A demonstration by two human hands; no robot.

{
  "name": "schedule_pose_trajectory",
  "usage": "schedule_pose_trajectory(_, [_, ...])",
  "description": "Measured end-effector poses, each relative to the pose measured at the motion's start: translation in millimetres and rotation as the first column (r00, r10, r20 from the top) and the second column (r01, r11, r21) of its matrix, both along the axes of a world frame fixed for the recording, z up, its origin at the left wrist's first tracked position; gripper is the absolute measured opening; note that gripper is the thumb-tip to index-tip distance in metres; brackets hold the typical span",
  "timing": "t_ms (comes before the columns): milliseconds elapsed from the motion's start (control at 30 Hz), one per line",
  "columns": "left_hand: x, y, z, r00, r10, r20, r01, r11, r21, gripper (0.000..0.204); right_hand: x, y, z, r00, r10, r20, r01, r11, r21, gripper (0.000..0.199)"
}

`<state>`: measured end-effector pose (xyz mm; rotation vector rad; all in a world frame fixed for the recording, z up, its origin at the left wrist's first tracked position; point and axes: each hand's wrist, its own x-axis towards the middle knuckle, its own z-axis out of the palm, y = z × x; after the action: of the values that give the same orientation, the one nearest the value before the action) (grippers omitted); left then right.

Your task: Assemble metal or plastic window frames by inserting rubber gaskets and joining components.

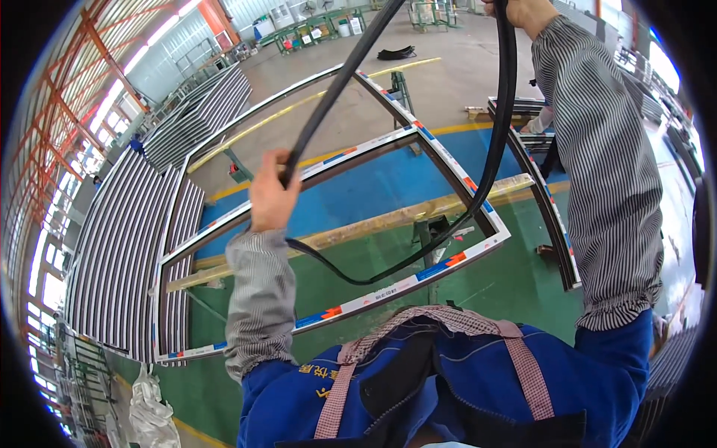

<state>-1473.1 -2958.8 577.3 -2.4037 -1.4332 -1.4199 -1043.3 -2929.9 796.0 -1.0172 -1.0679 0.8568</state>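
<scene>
A long, flexible black rubber strip [494,149] hangs in loops between my hands. My left hand [273,193] is closed around it on the left, above the frame. My right hand [524,15], raised at the upper right, grips another stretch of the strip; its fingers are partly cut off by the picture's edge. Between the hands the strip sags into a low curve over the near part of a large rectangular frame [366,301]. That frame has dark inner sides and white film with red and blue patches, and a crossbar divides it.
Yellowish bars [351,233] run beneath the frame. Stacked profiles [112,261] fill the left side. A co-worker's hand [539,121] is at a smaller frame [549,216] on the right. A coil of black strip [396,53] lies on the floor beyond.
</scene>
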Motion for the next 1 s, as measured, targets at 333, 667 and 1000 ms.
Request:
schedule_pose_trajectory(333, [-125,58,-23,0.900,-0.223,0.374,0.305,0.936,-0.176,0.027,32,-26,12,0.982,-0.191,0.010,0.191,0.981,0.036,0.032])
schedule_pose_trajectory(667, [-135,73,57,0.288,-0.389,0.875,0.489,0.845,0.215,0.033,102,3,-26,0.844,0.522,0.124,-0.535,0.804,0.261,0.033])
schedule_pose_trajectory(1000, [-224,114,236,0.277,-0.425,0.862,0.447,0.851,0.276,0.016,-40,-38,-19,0.596,0.500,-0.628,-0.104,0.824,0.557,0.039])
